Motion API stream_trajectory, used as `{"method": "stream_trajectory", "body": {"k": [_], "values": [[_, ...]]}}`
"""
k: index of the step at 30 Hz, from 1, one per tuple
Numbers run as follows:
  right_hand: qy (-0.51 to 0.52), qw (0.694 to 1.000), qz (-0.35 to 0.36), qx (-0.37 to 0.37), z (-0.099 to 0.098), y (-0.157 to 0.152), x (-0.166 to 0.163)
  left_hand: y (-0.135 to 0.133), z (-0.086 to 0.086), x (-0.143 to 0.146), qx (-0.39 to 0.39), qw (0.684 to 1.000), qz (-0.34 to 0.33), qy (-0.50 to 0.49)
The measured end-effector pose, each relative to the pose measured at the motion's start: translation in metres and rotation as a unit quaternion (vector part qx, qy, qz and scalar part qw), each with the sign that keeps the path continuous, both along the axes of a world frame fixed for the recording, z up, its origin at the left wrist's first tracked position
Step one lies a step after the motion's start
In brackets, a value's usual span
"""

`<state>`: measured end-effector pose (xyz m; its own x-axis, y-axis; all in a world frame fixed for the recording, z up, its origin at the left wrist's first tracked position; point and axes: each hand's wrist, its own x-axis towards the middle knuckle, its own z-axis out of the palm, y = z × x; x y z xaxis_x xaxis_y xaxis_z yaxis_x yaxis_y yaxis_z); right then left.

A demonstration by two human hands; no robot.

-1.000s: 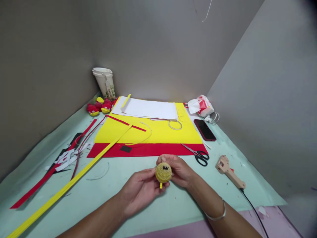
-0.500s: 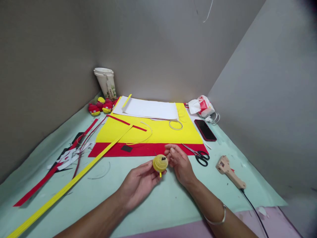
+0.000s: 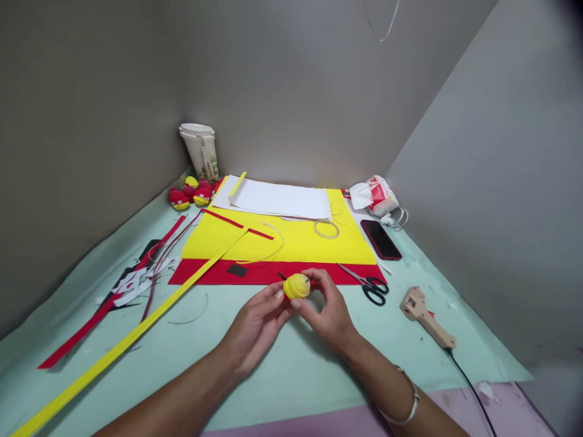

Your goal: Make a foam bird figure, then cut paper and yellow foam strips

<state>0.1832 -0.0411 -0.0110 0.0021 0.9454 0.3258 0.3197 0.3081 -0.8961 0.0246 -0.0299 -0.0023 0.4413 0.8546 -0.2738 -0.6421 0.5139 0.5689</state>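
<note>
Between my two hands is a small round craft piece (image 3: 297, 286) with a ribbed yellow surface. Bits of red show at its lower left edge and beside my right fingers. My left hand (image 3: 263, 312) pinches its left side with the thumb and fingers. On the other side, my right hand (image 3: 327, 306) curls around the piece, thumb at the front and fingers behind. A small dark tip shows at its top right, and a thin dark bit sticks out at the upper left. The underside is hidden by my fingers.
Yellow sheets (image 3: 218, 240) lie over a red sheet (image 3: 191, 272), with white paper (image 3: 282, 200) on top. Scissors (image 3: 371, 287), a phone (image 3: 381, 239) and a glue gun (image 3: 428, 318) are at right. Left are long yellow strips (image 3: 150, 320), red-yellow round figures (image 3: 179, 198) and a cup (image 3: 200, 152).
My right hand has closed onto the craft piece, where before it was beside it. The piece has been turned: the black zigzag mark and yellow tab no longer show. The view has shifted slightly.
</note>
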Motion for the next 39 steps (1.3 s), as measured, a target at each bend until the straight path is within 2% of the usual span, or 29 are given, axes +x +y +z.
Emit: {"method": "stream_trajectory", "body": {"k": [3, 5, 8, 11, 18, 24, 39], "values": [[0.079, 0.996, 0.017, -0.050, 0.000, 0.003, 0.003, -0.001, 0.001, -0.002, 0.023, 0.998, 0.014, 0.055], [0.142, 0.986, 0.038, -0.074, 0.000, 0.005, 0.007, -0.001, 0.004, -0.004, 0.057, 0.989, 0.039, 0.135], [0.197, 0.973, 0.076, -0.096, 0.000, 0.008, 0.013, -0.002, 0.008, -0.008, 0.120, 0.955, 0.086, 0.258], [0.200, 0.968, 0.106, -0.103, -0.002, 0.008, 0.015, -0.002, 0.011, -0.009, 0.162, 0.928, 0.117, 0.315], [0.138, 0.979, 0.124, -0.090, -0.005, 0.005, 0.015, -0.003, 0.003, -0.008, 0.227, 0.901, 0.110, 0.354], [0.122, 0.981, 0.130, -0.080, -0.005, 0.005, 0.015, -0.001, -0.002, -0.008, 0.252, 0.883, 0.105, 0.381], [0.101, 0.985, 0.126, -0.068, -0.007, 0.006, 0.016, -0.001, -0.001, -0.008, 0.260, 0.875, 0.088, 0.400]]}}
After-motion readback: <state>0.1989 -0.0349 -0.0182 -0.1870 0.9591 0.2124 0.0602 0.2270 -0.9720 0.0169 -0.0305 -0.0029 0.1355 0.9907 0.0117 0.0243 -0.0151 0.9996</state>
